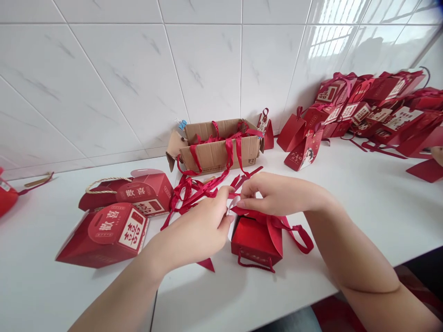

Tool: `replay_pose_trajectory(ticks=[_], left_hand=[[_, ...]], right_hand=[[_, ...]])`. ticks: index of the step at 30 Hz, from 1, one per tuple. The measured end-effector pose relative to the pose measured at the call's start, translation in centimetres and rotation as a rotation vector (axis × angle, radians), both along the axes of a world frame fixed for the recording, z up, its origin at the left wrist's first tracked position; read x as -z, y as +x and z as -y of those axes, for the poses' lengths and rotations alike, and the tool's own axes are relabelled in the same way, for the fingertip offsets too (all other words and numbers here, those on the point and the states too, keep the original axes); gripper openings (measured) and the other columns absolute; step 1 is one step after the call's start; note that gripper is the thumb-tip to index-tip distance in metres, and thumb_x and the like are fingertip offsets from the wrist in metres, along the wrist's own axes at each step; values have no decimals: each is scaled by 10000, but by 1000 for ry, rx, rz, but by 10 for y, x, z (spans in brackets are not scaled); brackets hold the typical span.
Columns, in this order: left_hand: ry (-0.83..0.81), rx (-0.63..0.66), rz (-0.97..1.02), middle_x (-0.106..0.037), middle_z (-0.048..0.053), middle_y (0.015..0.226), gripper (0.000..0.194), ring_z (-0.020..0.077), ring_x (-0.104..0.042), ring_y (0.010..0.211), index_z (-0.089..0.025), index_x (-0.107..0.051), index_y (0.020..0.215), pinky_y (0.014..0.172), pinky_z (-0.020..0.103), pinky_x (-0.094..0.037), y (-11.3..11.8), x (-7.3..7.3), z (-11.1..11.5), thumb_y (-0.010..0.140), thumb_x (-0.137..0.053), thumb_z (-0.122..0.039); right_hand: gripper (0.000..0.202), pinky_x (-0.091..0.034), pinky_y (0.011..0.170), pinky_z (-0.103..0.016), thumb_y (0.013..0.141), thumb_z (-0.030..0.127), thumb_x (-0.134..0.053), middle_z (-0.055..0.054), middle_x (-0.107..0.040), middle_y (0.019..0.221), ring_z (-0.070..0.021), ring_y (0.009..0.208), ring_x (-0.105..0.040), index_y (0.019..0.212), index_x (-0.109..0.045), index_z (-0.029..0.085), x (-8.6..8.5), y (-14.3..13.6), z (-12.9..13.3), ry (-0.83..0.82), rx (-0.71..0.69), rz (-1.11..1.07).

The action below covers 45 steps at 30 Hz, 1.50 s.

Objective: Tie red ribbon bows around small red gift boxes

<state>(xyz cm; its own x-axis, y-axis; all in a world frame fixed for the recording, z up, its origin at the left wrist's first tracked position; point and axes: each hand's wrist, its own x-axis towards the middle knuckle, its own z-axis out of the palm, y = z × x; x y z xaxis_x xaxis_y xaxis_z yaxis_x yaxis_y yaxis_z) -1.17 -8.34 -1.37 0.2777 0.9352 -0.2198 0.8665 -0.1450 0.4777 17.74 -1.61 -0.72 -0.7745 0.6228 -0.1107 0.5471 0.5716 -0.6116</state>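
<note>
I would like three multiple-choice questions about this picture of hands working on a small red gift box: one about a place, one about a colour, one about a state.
1. Where does the cardboard box stand?
A. against the tiled wall, behind the hands
B. on the floor
C. on top of the pile of red boxes

2. What colour are the ribbons spilling out of it?
A. gold
B. red
C. white

3. What are the left hand and right hand doing?
A. resting flat on the table
B. each holding a separate box
C. both pinching at the top of the small red box

Answers:
1. A, it sits on the white table close to the wall.
2. B, the strips draped over its edge are all red.
3. C, the fingertips of both hands meet over its top.
</note>
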Motion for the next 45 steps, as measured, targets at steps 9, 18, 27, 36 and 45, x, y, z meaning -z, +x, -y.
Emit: replay_pose_trajectory(ticks=[9, 18, 27, 36, 45], left_hand=[[7, -9, 38, -626, -1, 715, 272, 174, -547, 535, -267, -486, 1037, 438, 253, -315, -1, 1, -1, 876, -368, -450], [-62, -30, -4, -521, -16, 649, 397, 135, -449, 537, -226, -489, 730, 441, 246, -299, -2, -6, -2, 881, -335, -559], [-43, -43, 48, -568, -27, 625, 312, 113, -376, 475, -234, -572, 774, 416, 249, -252, -11, -9, -4, 858, -420, -493], [-47, -82, 120, -599, -24, 580, 371, 109, -408, 431, -226, -533, 701, 388, 239, -261, -15, -16, -2, 880, -390, -517], [119, -94, 379, -682, 19, 686, 338, 183, -622, 677, -210, -528, 694, 567, 287, -443, -26, -30, -4, 892, -422, -462]], right_hand=[[302, -240, 485, -247, 838, 297, -464, 42, -332, 541, -76, 505, -264, 572, -402, 170, 5, -8, -1, -17, -43, 15], [332, -225, 479, -245, 821, 262, -489, 51, -258, 528, -78, 509, -227, 543, -330, 174, 5, -9, -1, 27, -60, 26], [272, -256, 493, -242, 863, 317, -497, 37, -415, 552, -83, 516, -331, 651, -559, 159, 2, -8, 1, 49, -121, -33], [207, -332, 553, -251, 860, 282, -508, -3, -605, 701, -104, 595, -458, 849, -677, 163, 1, -8, 3, 43, -134, -72], [205, -432, 690, -272, 829, 318, -567, -54, -688, 915, -162, 808, -588, 892, -703, 177, -11, 4, 9, 77, 22, -173]])
